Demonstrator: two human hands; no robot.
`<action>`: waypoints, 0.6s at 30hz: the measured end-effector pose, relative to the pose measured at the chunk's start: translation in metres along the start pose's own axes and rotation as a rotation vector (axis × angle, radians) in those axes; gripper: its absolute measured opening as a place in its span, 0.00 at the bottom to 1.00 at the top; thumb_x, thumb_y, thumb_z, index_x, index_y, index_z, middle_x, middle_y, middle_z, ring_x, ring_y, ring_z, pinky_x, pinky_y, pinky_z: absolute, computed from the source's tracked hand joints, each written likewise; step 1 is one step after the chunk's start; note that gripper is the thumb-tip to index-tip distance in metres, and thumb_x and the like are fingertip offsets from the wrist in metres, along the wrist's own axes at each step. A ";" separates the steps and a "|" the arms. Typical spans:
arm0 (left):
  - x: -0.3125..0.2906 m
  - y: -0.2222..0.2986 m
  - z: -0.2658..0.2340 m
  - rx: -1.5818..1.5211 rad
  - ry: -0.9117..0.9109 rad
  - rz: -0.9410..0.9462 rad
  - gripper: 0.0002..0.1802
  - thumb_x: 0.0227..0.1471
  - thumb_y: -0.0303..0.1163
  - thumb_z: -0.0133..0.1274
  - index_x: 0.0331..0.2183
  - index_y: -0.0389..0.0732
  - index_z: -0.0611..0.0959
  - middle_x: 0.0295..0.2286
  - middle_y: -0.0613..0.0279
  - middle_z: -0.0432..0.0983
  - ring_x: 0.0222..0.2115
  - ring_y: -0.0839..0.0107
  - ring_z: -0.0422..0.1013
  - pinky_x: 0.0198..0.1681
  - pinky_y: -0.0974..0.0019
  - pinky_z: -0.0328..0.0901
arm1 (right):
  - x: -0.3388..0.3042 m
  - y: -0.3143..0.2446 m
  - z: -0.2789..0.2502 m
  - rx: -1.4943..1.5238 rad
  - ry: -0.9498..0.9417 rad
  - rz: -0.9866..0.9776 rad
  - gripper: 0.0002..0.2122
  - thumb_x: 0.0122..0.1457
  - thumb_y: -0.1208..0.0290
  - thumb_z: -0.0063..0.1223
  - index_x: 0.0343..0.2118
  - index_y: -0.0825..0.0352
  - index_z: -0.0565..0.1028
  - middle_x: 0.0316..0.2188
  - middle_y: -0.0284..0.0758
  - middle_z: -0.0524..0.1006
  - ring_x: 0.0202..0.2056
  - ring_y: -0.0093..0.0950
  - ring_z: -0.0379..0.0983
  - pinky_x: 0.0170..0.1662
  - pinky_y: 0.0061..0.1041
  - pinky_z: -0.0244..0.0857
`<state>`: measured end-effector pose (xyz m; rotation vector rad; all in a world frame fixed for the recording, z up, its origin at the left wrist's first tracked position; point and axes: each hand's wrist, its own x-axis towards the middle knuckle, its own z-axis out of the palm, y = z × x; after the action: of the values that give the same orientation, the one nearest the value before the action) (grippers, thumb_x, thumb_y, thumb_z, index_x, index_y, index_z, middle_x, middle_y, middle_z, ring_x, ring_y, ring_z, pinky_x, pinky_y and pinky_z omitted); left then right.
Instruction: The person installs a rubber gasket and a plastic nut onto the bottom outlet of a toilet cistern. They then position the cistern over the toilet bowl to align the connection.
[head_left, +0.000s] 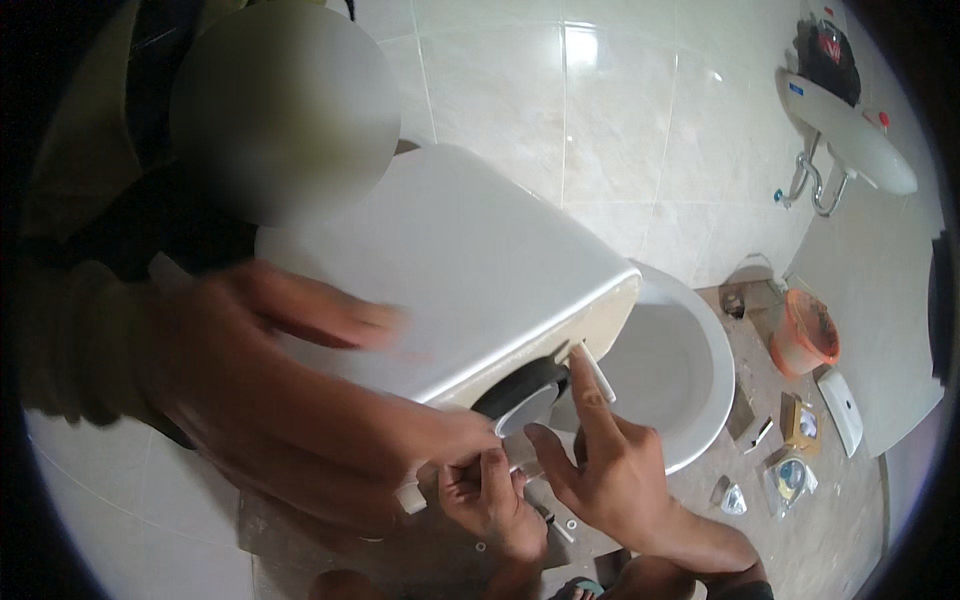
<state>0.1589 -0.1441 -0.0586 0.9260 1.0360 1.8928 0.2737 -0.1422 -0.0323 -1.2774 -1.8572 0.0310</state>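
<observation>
Tank (450, 240) lies tipped over mid-view, its underside facing us. From the left, a co-worker's blurred hand (270, 380) reaches across in front of it. Our left hand (497, 510) curls its fingers just below the black gasket (520, 385); we cannot tell whether it grips anything. Our right hand (615, 460) spreads thumb from forefinger, the forefinger at a white rod (600, 376). Farther right we see the bowl (720, 370), then an orange bucket (790, 340).

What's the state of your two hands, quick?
Left hand: curled; can't tell if it holds anything.
Right hand: open, index finger extended beside the white rod.
</observation>
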 end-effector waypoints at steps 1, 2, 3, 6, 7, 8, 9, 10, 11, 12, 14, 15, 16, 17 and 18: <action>-0.013 -0.010 0.000 -0.128 0.143 -0.075 0.13 0.57 0.36 0.59 0.37 0.40 0.75 0.31 0.68 0.75 0.30 0.80 0.68 0.35 0.73 0.66 | 0.004 -0.004 -0.004 0.060 -0.021 0.058 0.39 0.50 0.75 0.62 0.65 0.77 0.57 0.13 0.33 0.70 0.14 0.24 0.68 0.20 0.26 0.63; -0.019 -0.017 0.001 -0.185 0.240 -0.119 0.12 0.57 0.36 0.59 0.36 0.40 0.75 0.30 0.69 0.74 0.29 0.82 0.68 0.34 0.74 0.66 | 0.009 -0.008 -0.012 0.125 -0.051 0.130 0.38 0.50 0.76 0.61 0.64 0.76 0.58 0.15 0.33 0.71 0.16 0.22 0.68 0.22 0.24 0.63; -0.016 -0.020 0.001 -0.208 0.276 -0.138 0.12 0.58 0.37 0.59 0.36 0.41 0.74 0.30 0.70 0.74 0.28 0.83 0.67 0.32 0.75 0.65 | 0.012 -0.012 -0.018 0.188 -0.083 0.202 0.36 0.50 0.77 0.60 0.64 0.76 0.59 0.17 0.33 0.72 0.18 0.21 0.68 0.24 0.23 0.63; -0.013 -0.009 0.000 -0.250 0.328 -0.145 0.11 0.56 0.34 0.60 0.35 0.41 0.75 0.29 0.73 0.72 0.28 0.88 0.64 0.27 0.80 0.57 | 0.003 -0.007 -0.039 0.583 -0.188 0.252 0.27 0.55 0.78 0.57 0.59 0.73 0.65 0.31 0.41 0.76 0.33 0.23 0.74 0.36 0.23 0.66; -0.017 -0.006 0.004 -0.235 0.309 -0.186 0.11 0.56 0.35 0.61 0.35 0.43 0.75 0.27 0.74 0.71 0.26 0.89 0.62 0.27 0.81 0.54 | -0.005 -0.005 -0.046 0.661 -0.194 0.306 0.23 0.56 0.80 0.55 0.56 0.73 0.67 0.34 0.41 0.77 0.37 0.23 0.74 0.40 0.22 0.66; -0.017 -0.006 0.005 -0.228 0.301 -0.174 0.10 0.57 0.34 0.60 0.34 0.42 0.75 0.26 0.74 0.70 0.24 0.88 0.61 0.25 0.81 0.54 | -0.010 -0.002 -0.048 0.756 -0.208 0.347 0.18 0.58 0.82 0.53 0.53 0.73 0.70 0.38 0.41 0.78 0.42 0.22 0.74 0.44 0.20 0.65; -0.015 -0.006 0.007 -0.222 0.297 -0.159 0.09 0.58 0.34 0.58 0.34 0.42 0.75 0.24 0.74 0.69 0.21 0.88 0.60 0.24 0.80 0.54 | -0.007 0.001 -0.043 0.747 -0.181 0.297 0.16 0.59 0.85 0.51 0.51 0.73 0.72 0.38 0.39 0.78 0.42 0.22 0.74 0.45 0.20 0.66; -0.017 -0.009 0.011 -0.217 0.276 -0.167 0.08 0.59 0.34 0.57 0.34 0.41 0.76 0.22 0.74 0.68 0.19 0.87 0.59 0.22 0.80 0.54 | -0.008 0.007 -0.040 0.723 -0.142 0.267 0.14 0.59 0.87 0.49 0.49 0.73 0.74 0.39 0.37 0.78 0.42 0.23 0.74 0.46 0.20 0.66; -0.016 -0.011 0.010 -0.213 0.263 -0.162 0.09 0.59 0.34 0.57 0.34 0.41 0.75 0.22 0.74 0.67 0.20 0.87 0.59 0.21 0.80 0.52 | -0.005 0.010 -0.031 0.836 -0.044 0.264 0.12 0.60 0.89 0.50 0.43 0.72 0.79 0.38 0.34 0.79 0.42 0.22 0.74 0.48 0.19 0.67; -0.016 -0.011 0.008 -0.237 0.227 -0.162 0.09 0.59 0.34 0.57 0.34 0.41 0.75 0.22 0.74 0.67 0.20 0.88 0.59 0.21 0.80 0.52 | -0.003 0.011 -0.027 0.840 -0.026 0.259 0.11 0.59 0.88 0.52 0.43 0.71 0.80 0.38 0.34 0.79 0.43 0.22 0.75 0.48 0.20 0.67; -0.016 -0.006 0.004 -0.285 0.150 -0.152 0.09 0.59 0.34 0.56 0.34 0.40 0.75 0.22 0.75 0.66 0.20 0.88 0.59 0.20 0.80 0.51 | 0.000 0.013 -0.018 0.851 0.017 0.240 0.10 0.58 0.86 0.56 0.42 0.70 0.81 0.38 0.35 0.80 0.44 0.22 0.75 0.50 0.20 0.67; -0.018 -0.003 0.005 -0.239 0.132 -0.162 0.10 0.60 0.36 0.55 0.35 0.41 0.75 0.21 0.75 0.65 0.20 0.88 0.59 0.19 0.80 0.50 | 0.000 0.011 -0.010 0.792 0.123 0.187 0.08 0.55 0.81 0.62 0.39 0.68 0.83 0.36 0.34 0.79 0.38 0.22 0.75 0.43 0.20 0.68; -0.018 -0.005 0.001 -0.229 0.124 -0.140 0.10 0.60 0.37 0.55 0.35 0.41 0.75 0.21 0.75 0.65 0.20 0.88 0.59 0.19 0.80 0.50 | -0.002 0.008 -0.004 0.705 0.156 0.159 0.08 0.55 0.80 0.62 0.39 0.68 0.83 0.36 0.33 0.78 0.37 0.21 0.74 0.42 0.19 0.67; -0.017 -0.009 -0.003 -0.220 0.113 -0.121 0.10 0.60 0.37 0.55 0.35 0.41 0.75 0.21 0.75 0.65 0.20 0.88 0.59 0.19 0.80 0.49 | -0.004 0.006 0.001 0.615 0.188 0.132 0.08 0.56 0.80 0.63 0.39 0.69 0.83 0.36 0.32 0.78 0.36 0.20 0.73 0.40 0.18 0.66; -0.018 -0.011 -0.006 -0.211 0.100 -0.103 0.10 0.60 0.37 0.55 0.36 0.41 0.75 0.21 0.75 0.65 0.20 0.88 0.58 0.19 0.80 0.49 | -0.006 0.004 0.005 0.523 0.220 0.106 0.08 0.56 0.79 0.63 0.39 0.69 0.83 0.36 0.30 0.77 0.35 0.18 0.73 0.39 0.16 0.65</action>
<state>0.1644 -0.1574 -0.0753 0.6506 0.9029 1.9344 0.2740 -0.1425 -0.0409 -0.9647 -1.4621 0.3914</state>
